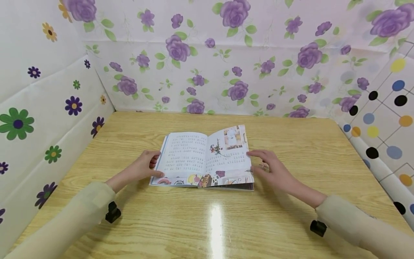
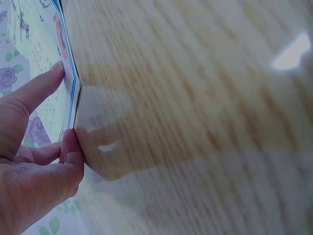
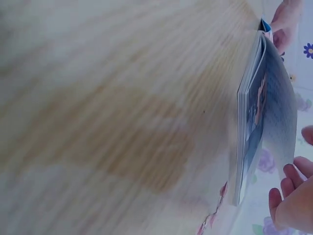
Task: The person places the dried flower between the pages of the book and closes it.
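Left hand grips an open, white-paged, rectangular paper book lying between; right hand loosely touches its raised page.

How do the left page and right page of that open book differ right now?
Pose: the left page lies against the pages under it; the right page is raised off those beneath.
Look: the right page has a large photo near its top; the left page has text there.
Contact: the left hand has its thumb on the left page; the right hand is at the right page's outer edge.
Shared: coloured bottom illustrations.
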### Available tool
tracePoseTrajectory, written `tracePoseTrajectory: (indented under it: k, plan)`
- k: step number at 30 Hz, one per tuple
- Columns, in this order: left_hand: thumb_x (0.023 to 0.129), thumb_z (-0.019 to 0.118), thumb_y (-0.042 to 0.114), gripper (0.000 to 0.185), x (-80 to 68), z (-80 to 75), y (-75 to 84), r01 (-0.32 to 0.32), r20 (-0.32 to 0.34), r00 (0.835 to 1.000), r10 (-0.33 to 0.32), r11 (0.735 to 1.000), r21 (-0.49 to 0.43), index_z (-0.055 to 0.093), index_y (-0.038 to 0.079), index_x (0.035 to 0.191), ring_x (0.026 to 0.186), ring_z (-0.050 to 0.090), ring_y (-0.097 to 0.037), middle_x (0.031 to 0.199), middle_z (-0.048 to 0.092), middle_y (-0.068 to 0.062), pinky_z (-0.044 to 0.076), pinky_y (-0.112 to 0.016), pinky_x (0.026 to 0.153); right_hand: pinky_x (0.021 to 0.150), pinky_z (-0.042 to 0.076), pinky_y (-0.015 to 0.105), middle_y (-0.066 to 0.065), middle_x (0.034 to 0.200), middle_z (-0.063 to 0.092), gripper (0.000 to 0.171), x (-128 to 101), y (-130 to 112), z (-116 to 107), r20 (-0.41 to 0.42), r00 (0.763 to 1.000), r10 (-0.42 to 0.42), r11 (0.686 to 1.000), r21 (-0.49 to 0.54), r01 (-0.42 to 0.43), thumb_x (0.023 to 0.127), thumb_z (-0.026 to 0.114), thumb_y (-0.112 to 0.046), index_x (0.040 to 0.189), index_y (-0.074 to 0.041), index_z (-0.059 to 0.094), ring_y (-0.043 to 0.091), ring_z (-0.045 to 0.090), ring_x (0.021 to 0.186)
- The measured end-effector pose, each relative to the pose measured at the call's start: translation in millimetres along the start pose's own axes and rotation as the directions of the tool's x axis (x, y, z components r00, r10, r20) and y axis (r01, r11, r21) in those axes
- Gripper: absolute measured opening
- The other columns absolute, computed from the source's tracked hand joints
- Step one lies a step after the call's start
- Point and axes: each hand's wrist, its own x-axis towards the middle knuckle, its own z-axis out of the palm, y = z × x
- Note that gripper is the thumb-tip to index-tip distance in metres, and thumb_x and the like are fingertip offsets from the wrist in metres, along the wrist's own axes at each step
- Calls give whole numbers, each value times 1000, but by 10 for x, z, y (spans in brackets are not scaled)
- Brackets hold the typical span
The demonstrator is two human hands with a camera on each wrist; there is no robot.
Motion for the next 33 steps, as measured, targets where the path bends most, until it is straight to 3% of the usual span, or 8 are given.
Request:
tracePoseTrajectory:
  k: [14, 33]
  plan:
    - [83, 81, 23, 85, -7, 6, 1, 7, 0, 1000, -7, 1000, 6, 35, -11, 146, 101, 42, -25, 116, 44, -18, 42, -34, 86, 87, 47, 51, 9, 126, 65, 35, 349, 114, -6, -165, 980, -110, 992, -77, 98, 92, 66, -1, 125, -11, 65, 26, 53, 112]
    - [83, 80, 23, 86, -12, 0, 12, 15, 8, 1000, -15, 1000, -1, 34, -11, 147, 101, 42, -25, 118, 43, -18, 42, -35, 88, 87, 45, 41, 5, 110, 69, 20, 739, 87, -59, -223, 966, -131, 989, -102, 111, 92, 68, -8, 111, -14, 70, 24, 55, 104]
